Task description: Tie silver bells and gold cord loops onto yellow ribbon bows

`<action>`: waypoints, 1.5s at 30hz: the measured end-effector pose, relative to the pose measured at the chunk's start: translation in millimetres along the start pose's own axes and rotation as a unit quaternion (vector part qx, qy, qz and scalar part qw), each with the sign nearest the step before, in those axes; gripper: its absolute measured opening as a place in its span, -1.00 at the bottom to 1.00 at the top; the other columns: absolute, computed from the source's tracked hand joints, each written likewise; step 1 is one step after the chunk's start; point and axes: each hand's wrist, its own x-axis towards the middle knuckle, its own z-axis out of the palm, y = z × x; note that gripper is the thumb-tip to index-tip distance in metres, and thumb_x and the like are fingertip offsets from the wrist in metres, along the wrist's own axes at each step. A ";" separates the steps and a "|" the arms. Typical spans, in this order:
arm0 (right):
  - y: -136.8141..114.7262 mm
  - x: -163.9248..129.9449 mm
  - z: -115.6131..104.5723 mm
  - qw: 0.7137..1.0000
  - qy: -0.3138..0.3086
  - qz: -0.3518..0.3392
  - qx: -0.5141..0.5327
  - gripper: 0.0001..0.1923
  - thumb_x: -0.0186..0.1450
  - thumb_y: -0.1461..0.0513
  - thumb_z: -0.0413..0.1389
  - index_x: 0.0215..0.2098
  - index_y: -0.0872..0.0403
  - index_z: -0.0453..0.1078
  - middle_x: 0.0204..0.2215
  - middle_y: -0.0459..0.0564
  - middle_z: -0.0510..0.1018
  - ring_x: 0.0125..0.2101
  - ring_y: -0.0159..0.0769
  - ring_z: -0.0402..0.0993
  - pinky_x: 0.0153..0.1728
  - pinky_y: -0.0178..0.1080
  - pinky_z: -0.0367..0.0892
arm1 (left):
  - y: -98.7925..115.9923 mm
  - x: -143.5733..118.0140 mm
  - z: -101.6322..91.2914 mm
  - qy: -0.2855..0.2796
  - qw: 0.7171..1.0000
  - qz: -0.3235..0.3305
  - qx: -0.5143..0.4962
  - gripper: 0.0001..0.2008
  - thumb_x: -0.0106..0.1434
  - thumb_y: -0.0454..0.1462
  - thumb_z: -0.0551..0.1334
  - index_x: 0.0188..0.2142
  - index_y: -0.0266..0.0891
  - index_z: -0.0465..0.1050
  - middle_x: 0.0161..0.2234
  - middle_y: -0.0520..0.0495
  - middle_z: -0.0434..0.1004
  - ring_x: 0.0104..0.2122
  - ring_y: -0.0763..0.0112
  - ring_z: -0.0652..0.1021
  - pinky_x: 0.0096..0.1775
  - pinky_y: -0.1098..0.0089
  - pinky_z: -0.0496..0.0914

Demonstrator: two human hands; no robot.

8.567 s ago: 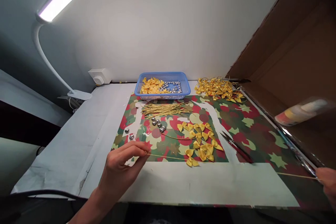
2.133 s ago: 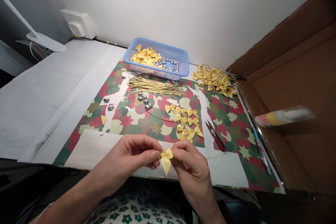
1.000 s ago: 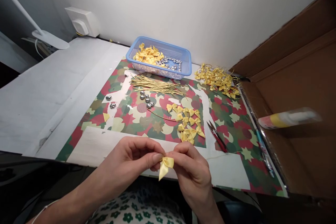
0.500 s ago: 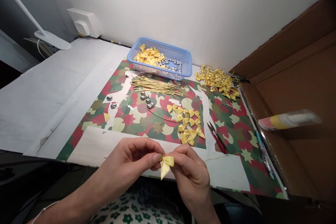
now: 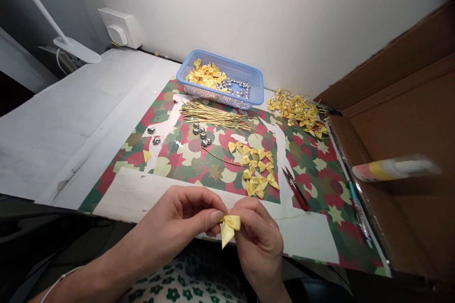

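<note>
Between my two hands, over the near table edge, is a yellow ribbon bow (image 5: 230,228) with one tail hanging down. My left hand (image 5: 194,210) pinches it from the left with thumb and fingertips. From the right, my right hand (image 5: 258,234) has its fingers curled and closed on the bow too. The far side of the bow is hidden by my fingers. Just beyond my hands lie several loose yellow bows (image 5: 261,170) in a cluster. A single gold cord (image 5: 222,158) runs up to them, and several silver jingle bells (image 5: 202,135) sit nearby.
A blue basket (image 5: 261,89) holds yellow bows and silver bells. In front lies a bundle of gold cords (image 5: 213,116). At right are a pile of finished-looking bows (image 5: 300,112), red-handled thread snips (image 5: 296,189), a pen (image 5: 359,213) and a cardboard box (image 5: 398,128) with a bottle (image 5: 394,168).
The view has shifted slightly, so the table appears a little to the right. Both hands keep their pinch on the bow, which sits slightly lower and farther right in view.
</note>
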 end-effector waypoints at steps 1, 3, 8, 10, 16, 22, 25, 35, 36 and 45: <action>0.4 0.1 0.1 1.000 0.000 -0.004 0.001 -0.71 0.36 0.44 0.17 -0.17 -0.05 0.60 -0.41 -0.09 0.44 -0.43 -0.37 0.43 -0.45 -0.35 0.35 | 0.1 -0.3 0.2 -0.001 1.000 -0.001 -0.002 -0.88 0.30 -0.25 0.39 -0.33 -0.26 0.66 -0.47 0.02 0.54 -0.41 0.44 0.48 -0.29 0.47 0.42; 1.3 0.7 0.1 1.000 -0.002 -0.012 0.003 -0.72 0.37 0.43 0.16 -0.16 -0.06 0.59 -0.41 -0.09 0.43 -0.42 -0.36 0.42 -0.43 -0.33 0.37 | 0.9 -1.2 0.4 -0.005 1.000 -0.001 -0.006 -0.88 0.31 -0.25 0.38 -0.32 -0.26 0.66 -0.46 0.02 0.56 -0.40 0.43 0.49 -0.29 0.47 0.43; 4.2 2.8 -0.9 0.999 -0.018 -0.031 0.013 -0.65 0.38 0.43 0.13 -0.07 -0.11 0.58 -0.41 -0.09 0.41 -0.41 -0.35 0.41 -0.40 -0.31 0.38 | 3.1 -3.3 -0.2 -0.014 1.000 -0.003 -0.019 -0.90 0.32 -0.27 0.37 -0.32 -0.23 0.68 -0.45 0.02 0.59 -0.39 0.45 0.51 -0.29 0.49 0.44; 4.9 3.3 -1.7 0.999 -0.022 -0.033 0.014 -0.64 0.38 0.44 0.12 -0.06 -0.12 0.58 -0.40 -0.09 0.42 -0.41 -0.34 0.42 -0.39 -0.30 0.38 | 2.6 -3.3 -0.6 -0.014 1.000 -0.001 -0.019 -0.90 0.31 -0.27 0.38 -0.32 -0.24 0.68 -0.46 0.02 0.59 -0.40 0.44 0.52 -0.29 0.49 0.44; 5.3 2.7 -3.6 0.999 -0.021 -0.040 -0.004 -0.62 0.34 0.47 0.15 -0.08 -0.11 0.60 -0.41 -0.10 0.40 -0.40 -0.35 0.39 -0.39 -0.30 0.35 | -0.2 -3.0 -0.9 0.002 1.000 0.007 0.002 -0.89 0.31 -0.28 0.37 -0.32 -0.25 0.68 -0.46 0.02 0.57 -0.41 0.44 0.49 -0.30 0.48 0.43; 4.2 2.5 -2.8 0.999 -0.018 -0.041 -0.014 -0.62 0.33 0.49 0.15 -0.10 -0.09 0.59 -0.43 -0.10 0.41 -0.41 -0.35 0.39 -0.41 -0.30 0.34 | 1.0 -6.2 2.4 0.025 0.998 0.028 0.042 -0.88 0.32 -0.28 0.35 -0.32 -0.25 0.67 -0.43 0.01 0.58 -0.39 0.42 0.49 -0.30 0.48 0.44; 3.9 3.3 -1.7 0.999 -0.018 -0.037 -0.011 -0.64 0.34 0.47 0.15 -0.11 -0.08 0.59 -0.44 -0.10 0.41 -0.42 -0.34 0.39 -0.42 -0.29 0.34 | 1.3 -7.3 3.7 0.036 0.997 0.035 0.055 -0.87 0.32 -0.28 0.33 -0.33 -0.25 0.66 -0.42 -0.01 0.59 -0.38 0.39 0.50 -0.30 0.46 0.45; 5.3 7.0 -5.4 0.998 -0.036 -0.041 0.016 -0.61 0.36 0.45 0.13 -0.07 -0.14 0.59 -0.40 -0.09 0.44 -0.39 -0.33 0.43 -0.38 -0.27 0.40 | -0.2 -7.1 1.7 -0.003 1.000 0.009 -0.004 -0.91 0.27 -0.31 0.39 -0.28 -0.20 0.73 -0.42 0.01 0.59 -0.38 0.42 0.48 -0.28 0.46 0.43; 5.6 6.8 -5.7 0.998 -0.036 -0.042 0.016 -0.60 0.36 0.46 0.13 -0.07 -0.15 0.59 -0.40 -0.09 0.44 -0.39 -0.33 0.43 -0.38 -0.27 0.39 | -0.5 -7.5 1.4 -0.003 1.000 0.009 -0.002 -0.91 0.28 -0.31 0.38 -0.28 -0.21 0.72 -0.42 0.01 0.58 -0.37 0.42 0.48 -0.27 0.46 0.42; 4.2 4.6 -4.3 0.999 -0.025 -0.025 0.001 -0.63 0.31 0.48 0.18 -0.13 -0.09 0.61 -0.41 -0.11 0.46 -0.40 -0.36 0.44 -0.40 -0.32 0.38 | -0.7 -7.9 1.3 0.008 1.000 0.005 0.017 -0.91 0.28 -0.30 0.37 -0.31 -0.25 0.69 -0.38 -0.04 0.63 -0.33 0.35 0.53 -0.22 0.40 0.47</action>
